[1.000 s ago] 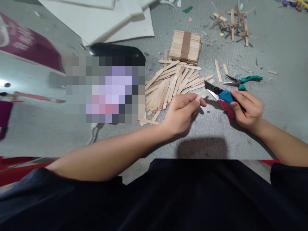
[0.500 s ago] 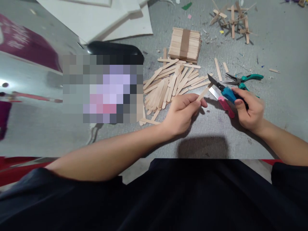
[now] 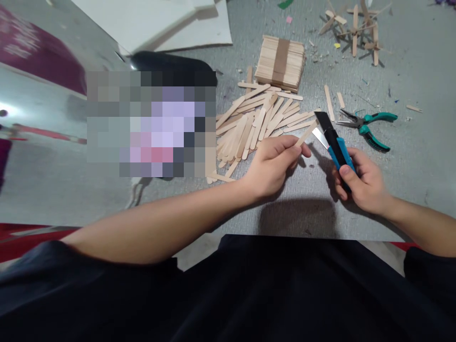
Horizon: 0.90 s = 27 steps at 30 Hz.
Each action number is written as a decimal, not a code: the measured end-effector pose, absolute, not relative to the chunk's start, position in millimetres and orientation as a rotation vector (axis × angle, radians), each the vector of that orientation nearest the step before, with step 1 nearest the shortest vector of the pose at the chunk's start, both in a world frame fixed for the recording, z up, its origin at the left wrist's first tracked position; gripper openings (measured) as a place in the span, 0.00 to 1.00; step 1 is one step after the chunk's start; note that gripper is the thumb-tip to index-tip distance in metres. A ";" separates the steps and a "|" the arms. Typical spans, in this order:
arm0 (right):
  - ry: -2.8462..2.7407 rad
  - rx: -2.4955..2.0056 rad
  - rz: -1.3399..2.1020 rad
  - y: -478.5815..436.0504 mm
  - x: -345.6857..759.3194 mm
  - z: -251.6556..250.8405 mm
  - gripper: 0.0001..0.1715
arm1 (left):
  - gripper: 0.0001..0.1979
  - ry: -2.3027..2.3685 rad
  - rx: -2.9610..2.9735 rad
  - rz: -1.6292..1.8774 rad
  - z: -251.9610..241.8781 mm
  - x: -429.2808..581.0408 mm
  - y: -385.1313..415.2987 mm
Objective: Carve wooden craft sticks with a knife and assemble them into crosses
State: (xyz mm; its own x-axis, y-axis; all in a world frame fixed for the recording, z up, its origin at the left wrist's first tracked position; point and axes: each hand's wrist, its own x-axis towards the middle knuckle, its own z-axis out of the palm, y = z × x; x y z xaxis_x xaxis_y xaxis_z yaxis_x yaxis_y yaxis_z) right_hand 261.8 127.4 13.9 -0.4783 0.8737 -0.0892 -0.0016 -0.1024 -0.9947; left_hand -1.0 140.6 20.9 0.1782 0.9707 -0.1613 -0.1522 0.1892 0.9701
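My left hand (image 3: 276, 164) pinches a wooden craft stick (image 3: 307, 133) between thumb and fingers, its free end pointing up and right. My right hand (image 3: 361, 183) is wrapped round a blue and black utility knife (image 3: 338, 149). The knife's dark blade is out and its tip lies close to the stick's free end; whether they touch I cannot tell. Under the knife a second, silvery blade (image 3: 319, 137) lies on the table, its handle hidden by my right hand and the knife. Loose craft sticks (image 3: 249, 123) are heaped beyond my left hand.
A banded bundle of craft sticks (image 3: 280, 61) lies behind the heap. Green-handled pliers (image 3: 366, 124) lie open at right. Crossed-stick pieces (image 3: 355, 31) stand at the back right. White boards (image 3: 171, 23) and a black object (image 3: 174, 64) lie at back left; a blurred patch covers part.
My right hand has turned the utility knife more upright and shifted its grip lower, so the pink handle beneath is now covered. My left hand keeps the stick. The view has shifted slightly.
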 end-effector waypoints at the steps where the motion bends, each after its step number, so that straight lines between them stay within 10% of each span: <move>1: -1.489 -0.965 1.674 126.3 261.2 13.5 0.19 | 0.11 1.037 1.030 1.043 20.3 -0.9 140.7; 27: -1.602 -0.965 1.856 119.9 266.9 22.3 0.31 | 0.12 1.021 1.016 0.981 21.8 -4.1 139.0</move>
